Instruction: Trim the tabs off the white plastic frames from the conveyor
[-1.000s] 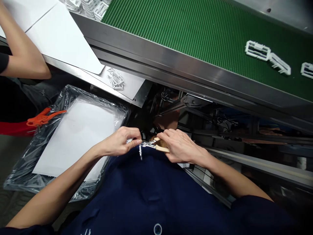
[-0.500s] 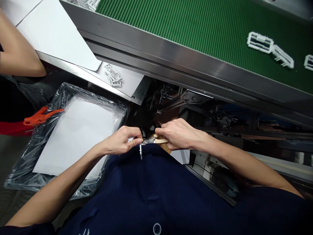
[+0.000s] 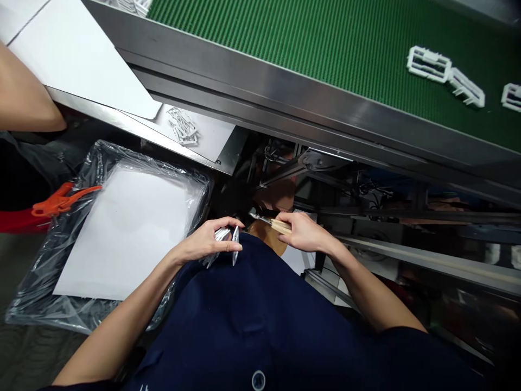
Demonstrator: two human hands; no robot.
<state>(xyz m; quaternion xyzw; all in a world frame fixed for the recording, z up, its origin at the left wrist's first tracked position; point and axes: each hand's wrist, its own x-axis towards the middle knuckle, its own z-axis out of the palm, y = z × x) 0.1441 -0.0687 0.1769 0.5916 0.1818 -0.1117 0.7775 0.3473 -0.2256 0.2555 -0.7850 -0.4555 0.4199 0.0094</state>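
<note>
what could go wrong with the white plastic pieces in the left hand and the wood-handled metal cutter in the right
The wood-handled metal cutter in the right hand points its tip toward the left hand, so it could nick bare fingers. The white plastic pieces are thin and loosely fanned, so one might slip and fall into the dark machinery under the conveyor.

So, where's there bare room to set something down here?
The white sheet in the plastic-lined tray beside the left hand offers the widest patch. The green conveyor belt is free left of the white plastic parts. Under the belt, cables and brackets crowd.
</note>
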